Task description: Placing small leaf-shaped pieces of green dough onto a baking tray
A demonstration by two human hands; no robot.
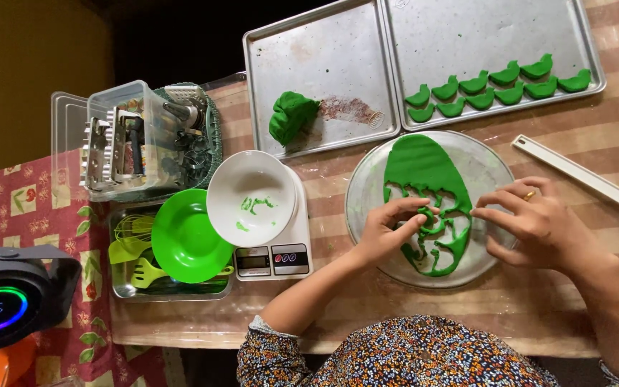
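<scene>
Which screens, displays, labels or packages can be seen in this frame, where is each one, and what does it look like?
Kitchen scale: under the white bowl, left of the left hand; white, with a small dark rectangular display and a button panel.
Black gadget: bottom left corner; round dark display ringed by rainbow light.
Clear plastic container: upper left, filled with metal cutters.

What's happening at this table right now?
A person is working a rolled sheet of green dough on a round glass plate. The left hand pinches the cut-out scraps in the sheet's lower part, while the right hand rests at its edge. Ten cut green shapes sit on the right baking tray; a dough lump lies on the left tray.
</scene>
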